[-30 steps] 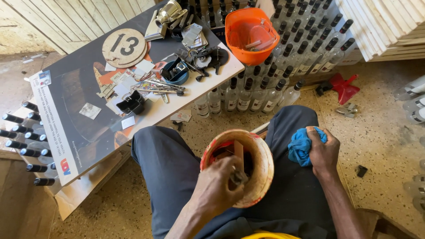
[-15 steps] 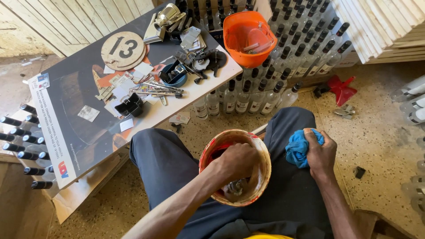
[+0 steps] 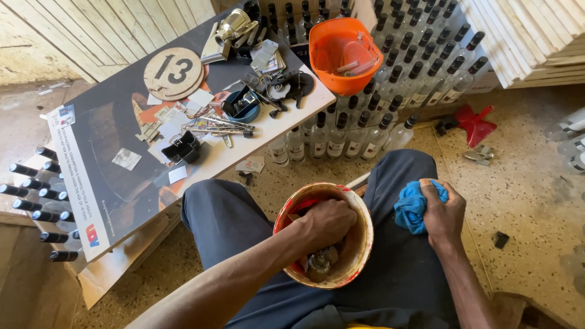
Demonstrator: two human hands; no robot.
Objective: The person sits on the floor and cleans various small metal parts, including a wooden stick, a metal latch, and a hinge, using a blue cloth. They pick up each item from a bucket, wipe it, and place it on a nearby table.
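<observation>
Seen from above: left hand (image 3: 326, 222) plunged into a round, paint-stained bucket (image 3: 359, 256) resting on the lap, wrist bent down over the near rim, fingers curled inward, though whether gripping anything cannot be told. Right hand (image 3: 443, 213) just right of the bucket, fingers closed tight around a bunched blue cloth (image 3: 411, 207) above the right thigh. Far left, a tilted board surface (image 3: 116, 134) crowded with small tools; beyond the knees, rows of clear bottles (image 3: 341, 137). Open speckled floor (image 3: 524, 183) to the right.
</observation>
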